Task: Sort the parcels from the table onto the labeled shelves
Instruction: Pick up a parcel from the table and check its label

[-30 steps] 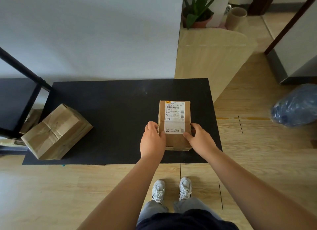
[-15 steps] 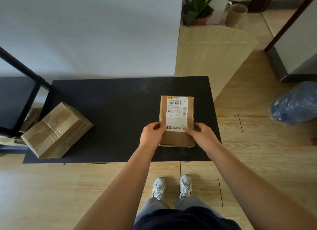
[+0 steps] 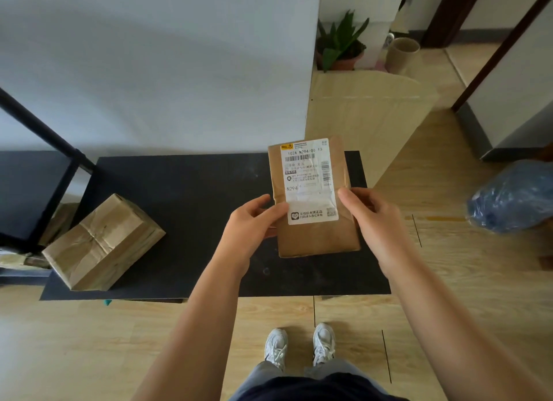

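A flat brown parcel (image 3: pixel 314 239) with a white shipping label is held up above the right part of the black table (image 3: pixel 191 197), label facing me. My left hand (image 3: pixel 251 224) grips its left edge and my right hand (image 3: pixel 371 218) grips its right edge. A second, boxier brown parcel (image 3: pixel 101 242) wrapped in tape lies at the table's left front corner. A black shelf frame (image 3: pixel 39 188) stands at the left, with more brown parcels partly hidden behind its post.
A white wall runs behind the table. To the right are a light wooden board (image 3: pixel 368 107), a potted plant (image 3: pixel 341 44) and a cardboard tube (image 3: pixel 402 55). A blue plastic bag (image 3: pixel 511 197) lies on the wooden floor at right.
Both hands have lifted the flat parcel off the table and raised it toward me; it now appears larger and tilted, with its label easier to read. The boxy parcel has not moved.
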